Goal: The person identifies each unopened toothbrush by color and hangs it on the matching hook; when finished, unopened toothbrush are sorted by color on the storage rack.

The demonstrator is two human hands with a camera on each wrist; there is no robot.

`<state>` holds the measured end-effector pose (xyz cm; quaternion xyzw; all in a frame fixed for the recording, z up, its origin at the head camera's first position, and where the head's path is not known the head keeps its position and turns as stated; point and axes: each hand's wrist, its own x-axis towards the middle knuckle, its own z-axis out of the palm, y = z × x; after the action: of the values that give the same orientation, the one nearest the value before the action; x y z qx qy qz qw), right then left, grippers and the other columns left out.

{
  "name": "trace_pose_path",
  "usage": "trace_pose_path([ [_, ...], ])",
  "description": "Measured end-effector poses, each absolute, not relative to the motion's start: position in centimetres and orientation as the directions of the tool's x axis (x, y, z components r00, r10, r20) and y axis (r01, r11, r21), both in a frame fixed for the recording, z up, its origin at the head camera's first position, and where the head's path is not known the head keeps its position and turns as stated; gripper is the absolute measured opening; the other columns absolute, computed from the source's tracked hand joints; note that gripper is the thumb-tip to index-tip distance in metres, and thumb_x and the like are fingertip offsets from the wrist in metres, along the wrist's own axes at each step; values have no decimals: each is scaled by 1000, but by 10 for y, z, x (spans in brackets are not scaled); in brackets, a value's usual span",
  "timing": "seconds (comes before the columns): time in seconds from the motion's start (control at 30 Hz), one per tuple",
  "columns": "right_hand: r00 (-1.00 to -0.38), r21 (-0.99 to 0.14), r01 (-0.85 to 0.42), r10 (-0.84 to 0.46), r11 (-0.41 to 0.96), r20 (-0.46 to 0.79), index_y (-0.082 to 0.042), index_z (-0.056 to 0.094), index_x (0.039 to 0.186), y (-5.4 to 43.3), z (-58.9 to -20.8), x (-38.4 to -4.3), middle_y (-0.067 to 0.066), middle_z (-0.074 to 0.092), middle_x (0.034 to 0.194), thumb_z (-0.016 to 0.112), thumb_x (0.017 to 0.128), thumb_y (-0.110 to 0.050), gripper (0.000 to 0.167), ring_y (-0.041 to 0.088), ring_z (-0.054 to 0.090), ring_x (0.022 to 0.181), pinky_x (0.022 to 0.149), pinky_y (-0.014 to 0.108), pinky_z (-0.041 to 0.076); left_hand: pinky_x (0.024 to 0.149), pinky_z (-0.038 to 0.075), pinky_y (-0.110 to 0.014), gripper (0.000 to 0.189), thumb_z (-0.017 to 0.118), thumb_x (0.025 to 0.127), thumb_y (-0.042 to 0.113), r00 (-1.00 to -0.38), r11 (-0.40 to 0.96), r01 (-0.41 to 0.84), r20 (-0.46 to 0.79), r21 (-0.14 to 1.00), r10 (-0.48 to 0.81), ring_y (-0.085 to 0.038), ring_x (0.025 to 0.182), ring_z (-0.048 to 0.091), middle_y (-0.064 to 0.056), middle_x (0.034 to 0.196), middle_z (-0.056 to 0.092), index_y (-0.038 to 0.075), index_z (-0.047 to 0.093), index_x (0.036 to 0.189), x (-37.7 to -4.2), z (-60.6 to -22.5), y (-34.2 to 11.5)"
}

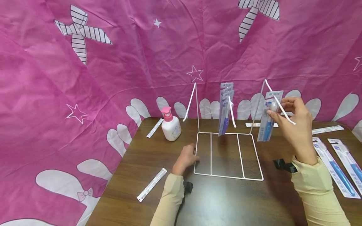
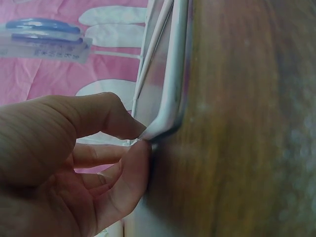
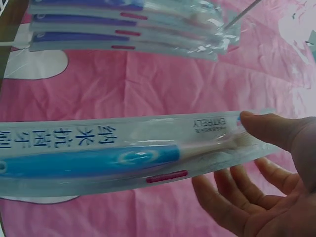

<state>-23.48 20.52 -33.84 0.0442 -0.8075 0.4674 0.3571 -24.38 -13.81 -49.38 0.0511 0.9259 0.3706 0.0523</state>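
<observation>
A white wire rack (image 1: 227,176) stands on the table, with three hooks along its upper part. At its left base wire, my left hand (image 1: 187,157) pinches the white wire between thumb and fingers, as the left wrist view shows. My right hand (image 1: 299,121) holds a blue toothbrush in its clear package (image 3: 89,165) near the top, thumb on one face and fingers at the other side. In the head view this package hangs upright at the right hook (image 1: 285,111); whether the hook passes through its hole is unclear. Several packaged purple toothbrushes (image 1: 225,121) hang on the middle hook.
A white pump bottle (image 1: 172,129) with a pink top stands left of the rack. Two packaged blue toothbrushes, one nearer (image 1: 336,169) and one farther right (image 1: 349,163), lie at the table's right. Narrow white strips (image 1: 152,185) lie around the table. A pink curtain (image 1: 158,56) hangs behind.
</observation>
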Motion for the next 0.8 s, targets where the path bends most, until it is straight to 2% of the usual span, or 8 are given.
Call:
trace_pose_path([
  [0.17, -733, -712, -411, 258, 568, 629, 6, 59, 117, 205, -339, -250, -17, 58, 86, 87, 75, -2, 51, -7, 56, 82, 72, 12, 38, 44, 51, -26, 37, 77, 76, -6, -989, 723, 51, -64, 689, 131, -16, 49, 58, -7, 77, 55, -7, 59, 109, -245, -494, -138],
  [0.37, -752, -729, -378, 270, 570, 601, 3, 60, 117, 206, -339, -267, -14, 58, 89, 87, 77, -7, 50, -7, 53, 81, 76, 14, 36, 46, 51, -26, 36, 77, 76, -5, -989, 732, 64, -54, 678, 137, -17, 54, 58, -7, 78, 56, -6, 60, 108, -246, -494, -139],
  [0.67, -780, -736, -322, 273, 596, 563, -1, 59, 118, 207, -337, -289, -25, 52, 85, 86, 80, -16, 49, -7, 49, 79, 75, 18, 34, 46, 52, -26, 32, 77, 77, -5, -990, 734, 46, -66, 677, 123, -16, 50, 59, -7, 77, 54, -5, 59, 104, -244, -493, -140],
  [0.8, -772, -739, -322, 288, 592, 567, 0, 60, 118, 207, -337, -294, -23, 51, 85, 86, 80, -14, 48, -7, 48, 79, 77, 19, 34, 54, 52, -30, 29, 78, 75, -3, -989, 761, 93, -31, 642, 147, -17, 59, 57, -6, 77, 56, -3, 61, 100, -245, -493, -139],
])
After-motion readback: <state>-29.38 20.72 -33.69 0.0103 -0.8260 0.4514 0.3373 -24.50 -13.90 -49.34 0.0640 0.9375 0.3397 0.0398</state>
